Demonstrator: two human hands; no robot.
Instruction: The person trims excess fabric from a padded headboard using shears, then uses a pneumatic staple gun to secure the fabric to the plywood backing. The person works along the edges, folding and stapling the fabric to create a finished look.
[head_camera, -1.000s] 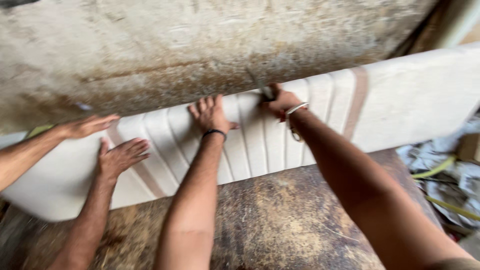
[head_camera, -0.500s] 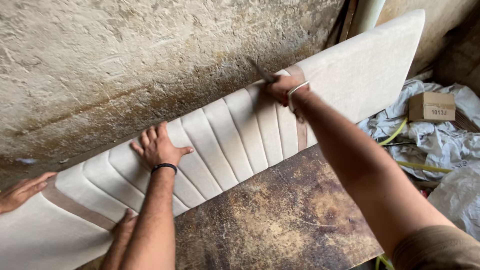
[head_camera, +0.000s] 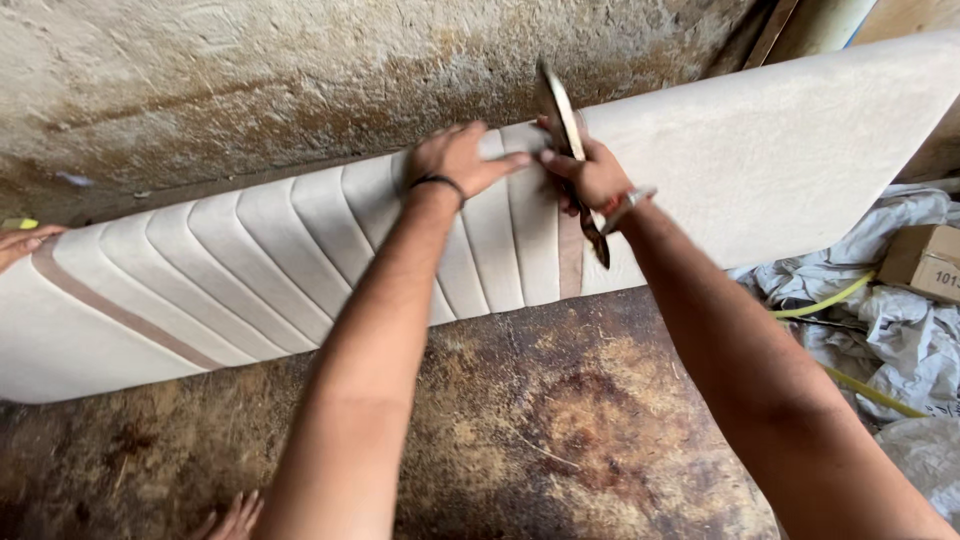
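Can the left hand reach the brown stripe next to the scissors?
Probably yes. The left hand lies flat on the padded white panel, its fingertips near the brown stripe, with nothing between. The right hand holds the scissors just above that stripe.

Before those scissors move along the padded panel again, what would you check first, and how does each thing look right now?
1. Grip on the scissors: the right hand is closed around them, blades pointing up past the panel's top edge. Ok.
2. Left hand steadying the padded panel: flat on the ribbed part. Ok.
3. Left fingertips away from the blades: very close beside them. Not ok.
4. Another person's hand at the panel's left end: touching it, well away from the scissors. Ok.
5. Panel resting firmly on the worn table: lower edge lies along it. Ok.
6. What the blades are cutting: hidden behind the hand. Cannot tell.
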